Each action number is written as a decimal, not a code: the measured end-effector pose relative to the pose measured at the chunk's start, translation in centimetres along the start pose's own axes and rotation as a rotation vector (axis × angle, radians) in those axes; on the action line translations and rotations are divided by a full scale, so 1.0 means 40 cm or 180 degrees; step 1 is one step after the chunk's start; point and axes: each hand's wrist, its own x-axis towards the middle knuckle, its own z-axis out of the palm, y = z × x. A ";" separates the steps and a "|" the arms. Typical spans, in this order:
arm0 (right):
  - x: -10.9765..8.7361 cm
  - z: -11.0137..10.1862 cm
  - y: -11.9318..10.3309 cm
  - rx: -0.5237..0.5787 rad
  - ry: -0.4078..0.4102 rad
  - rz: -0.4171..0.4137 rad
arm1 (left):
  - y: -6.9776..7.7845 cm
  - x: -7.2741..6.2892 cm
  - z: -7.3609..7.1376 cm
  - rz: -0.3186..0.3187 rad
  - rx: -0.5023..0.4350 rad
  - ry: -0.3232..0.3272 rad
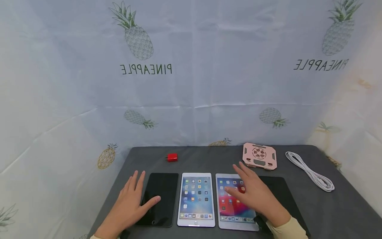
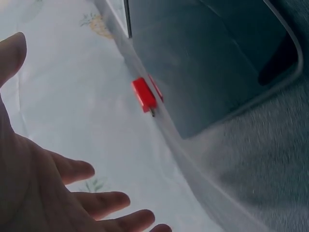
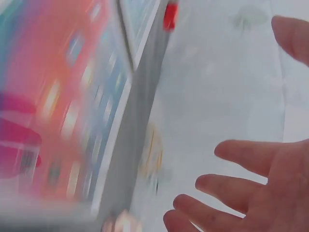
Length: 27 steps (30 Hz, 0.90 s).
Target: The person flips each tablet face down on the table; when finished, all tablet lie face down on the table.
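Observation:
My left hand (image 1: pixel 126 204) is spread over the left edge of a black tablet (image 1: pixel 164 192) whose screen is dark, thumb above the glass. Fingers extended and holding nothing, my right hand (image 1: pixel 256 194) hovers over a white tablet (image 1: pixel 227 209) with a lit red and blue screen. Between the hands lies another white tablet (image 1: pixel 196 199), its home screen showing app icons. A dark flat thing, perhaps another tablet (image 1: pixel 276 186), is partly hidden under the right forearm. In the left wrist view, the left palm (image 2: pixel 29 188) and fingers are apart from the black tablet (image 2: pixel 207 63).
Toward the back of the grey table (image 1: pixel 209 159) lies a red plug adapter (image 1: pixel 172 157). Further right sit a pink perforated stand (image 1: pixel 259 156) and a coiled white cable (image 1: pixel 310 172). A pineapple-print cloth (image 1: pixel 194 83) hangs behind the table.

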 end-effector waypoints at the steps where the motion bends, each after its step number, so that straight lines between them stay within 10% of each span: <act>1: 0.009 0.008 -0.022 0.0095 -0.0042 -0.0012 | 0.004 0.004 0.002 0.0002 -0.0015 -0.0019; 12: 0.092 0.126 -0.229 0.0802 -0.0275 -0.0409 | 0.013 0.025 0.018 -0.0134 -0.0064 -0.0209; 27: 0.147 0.253 -0.362 0.1205 -0.0581 -0.0562 | 0.036 0.047 0.029 -0.0282 -0.0310 -0.0341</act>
